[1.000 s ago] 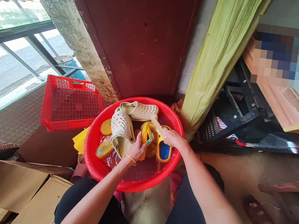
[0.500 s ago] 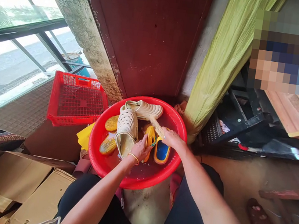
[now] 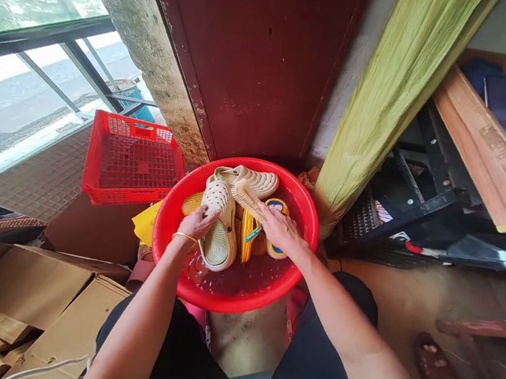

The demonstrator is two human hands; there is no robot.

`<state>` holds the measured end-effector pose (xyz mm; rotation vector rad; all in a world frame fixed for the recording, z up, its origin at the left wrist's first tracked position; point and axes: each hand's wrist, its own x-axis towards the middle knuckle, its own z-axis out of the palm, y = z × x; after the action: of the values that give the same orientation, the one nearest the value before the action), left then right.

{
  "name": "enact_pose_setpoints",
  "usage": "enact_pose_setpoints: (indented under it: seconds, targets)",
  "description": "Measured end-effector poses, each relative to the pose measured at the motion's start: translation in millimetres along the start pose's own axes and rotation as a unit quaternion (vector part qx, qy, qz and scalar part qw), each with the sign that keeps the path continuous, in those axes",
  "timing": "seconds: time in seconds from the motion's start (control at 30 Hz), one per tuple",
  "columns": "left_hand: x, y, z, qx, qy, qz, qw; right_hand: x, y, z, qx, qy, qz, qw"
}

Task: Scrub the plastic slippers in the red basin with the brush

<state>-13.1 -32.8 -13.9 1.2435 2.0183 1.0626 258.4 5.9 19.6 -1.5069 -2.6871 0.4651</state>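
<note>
A: Clock face laid on the red tub (image 3: 250, 305), twelve farthest from you. Left hand?

B: Your left hand (image 3: 198, 224) sits toward nine, fingers half-bent against the side of the nearer cream clog (image 3: 220, 239). Grip firmness not readable. Presumably it is there to steady the clog.

A: And the right?

B: Your right hand (image 3: 280, 228), toward two, has its fingers closed around the scrub brush (image 3: 247, 201). The brush slants toward eleven, its head overlapping the cream clogs from this viewpoint; bristle contact unconfirmed. That angle likely lets it reach the clog while your left hand braces the other side.

A: Clog position?

B: Just left of centre, heel toward you, foot opening up, which seems handy for access. The second cream clog (image 3: 258, 182) lies crosswise at twelve, toe toward one.

A: Others?

B: A yellow clog (image 3: 247, 239) near centre, just beside the cream one; a blue-lined yellow clog (image 3: 278, 205) toward two, partly hidden by your right hand. Shallow water (image 3: 240, 279) shows toward six, presumably for wetting.
</note>
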Motion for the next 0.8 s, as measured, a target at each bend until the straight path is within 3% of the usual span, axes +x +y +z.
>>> enact_pose_setpoints:
  seconds: [0.07,0.17,0.23,0.4,0.6,0.8]
  targets:
    - [-5.4,-3.3,10.3,0.096,-0.040,-0.005,0.995,-2.9,-9.8,2.9,-0.004,0.003,-0.026,1.000]
    - [-23.7,-3.5,26.0,0.212,-0.086,0.091,0.969,-4.8,-16.6,2.5,-0.019,-0.014,-0.046,0.999]
    - [-35.3,-4.4,33.9,0.239,-0.109,0.141,0.955,-3.9,-13.5,-2.2,-0.029,-0.028,-0.022,0.999]
    - [-50.7,-11.5,51.6,0.229,-0.129,0.192,0.945,0.5,4.1,-15.7,-0.051,-0.004,0.057,0.997]
    - [-58.1,-10.3,68.8,0.219,-0.113,0.192,0.950,3.6,-0.2,-10.2,-0.068,-0.020,-0.023,0.997]
    - [-49.3,-9.0,62.7,0.224,-0.121,0.184,0.949,6.8,16.6,-14.5,-0.101,-0.034,0.038,0.994]
